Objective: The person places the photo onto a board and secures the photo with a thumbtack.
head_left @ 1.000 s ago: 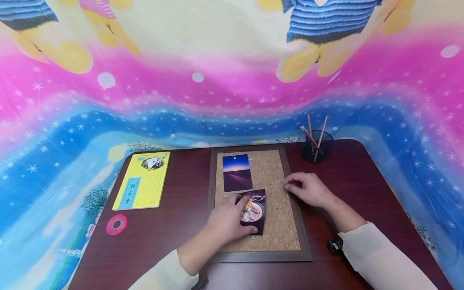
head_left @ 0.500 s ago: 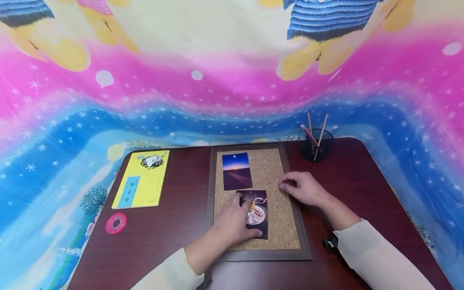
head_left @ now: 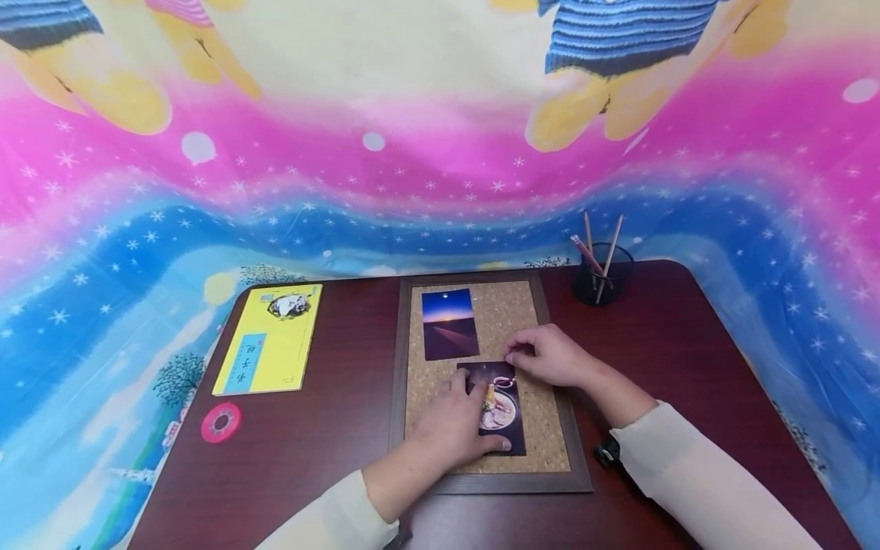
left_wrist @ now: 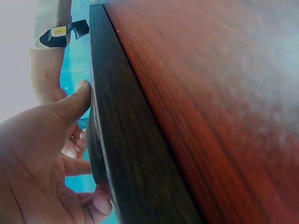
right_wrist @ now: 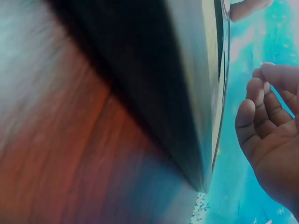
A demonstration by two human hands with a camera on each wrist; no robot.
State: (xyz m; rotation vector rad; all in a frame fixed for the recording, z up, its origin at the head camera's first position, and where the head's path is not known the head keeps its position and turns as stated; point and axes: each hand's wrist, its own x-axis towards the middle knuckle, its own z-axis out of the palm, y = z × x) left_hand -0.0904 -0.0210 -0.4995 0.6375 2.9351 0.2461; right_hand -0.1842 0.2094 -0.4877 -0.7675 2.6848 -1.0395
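Observation:
On the cork board point(head_left: 543, 443) lies a dark photo point(head_left: 520, 435) with a bowl of food printed on it. My left hand point(head_left: 443, 428) rests over its left side with fingers spread, thumb near the lower edge. In the left wrist view the photo point(left_wrist: 95, 156) bows slightly under the left hand point(left_wrist: 42, 149). Close to the photo's upper right corner, my right hand point(head_left: 550, 355) brings thumb and forefinger together. Its fingertips show a tiny pale spot in the right wrist view, apparently a pushpin. A sunset photo point(head_left: 450, 328) is fixed above by a small pale pushpin point(head_left: 444, 295).
A yellow booklet point(head_left: 282, 359) lies on the left of the brown table point(head_left: 344, 428), with a pink ring-shaped dispenser point(head_left: 221, 422) in front of it. At the back right stands a black mesh cup point(head_left: 601, 275) of pencils. Printed cloth point(head_left: 440, 198) hangs behind.
My left hand has slid the food photo to the right across the board. The right hand has moved left, from the board's right edge to near the photo's upper corner.

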